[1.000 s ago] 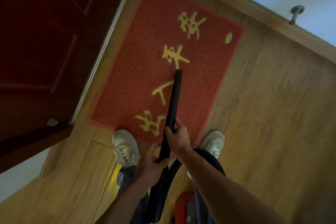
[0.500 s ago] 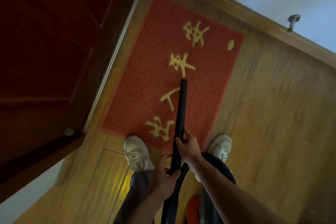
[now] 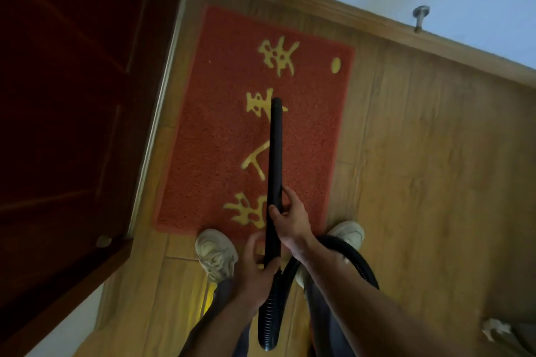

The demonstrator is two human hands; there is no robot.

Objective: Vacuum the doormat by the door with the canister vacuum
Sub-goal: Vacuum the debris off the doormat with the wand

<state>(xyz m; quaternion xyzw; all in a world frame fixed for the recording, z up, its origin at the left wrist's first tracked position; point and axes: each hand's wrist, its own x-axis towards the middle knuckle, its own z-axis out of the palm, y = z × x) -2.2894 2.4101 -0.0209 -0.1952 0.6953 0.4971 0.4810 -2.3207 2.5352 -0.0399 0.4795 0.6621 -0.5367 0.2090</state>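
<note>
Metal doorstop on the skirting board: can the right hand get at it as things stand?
Probably not. The right hand grips the black vacuum tube; the metal doorstop sits on the wooden skirting board beyond the red doormat. The way is free, but it looks out of arm's reach.

The red rectangular coarse-pile doormat with yellow characters lay flat on the wooden floor just beside the dark red door, while the black rigid vacuum tube — ribbed black hose trailing behind — pointed at its middle.
</note>
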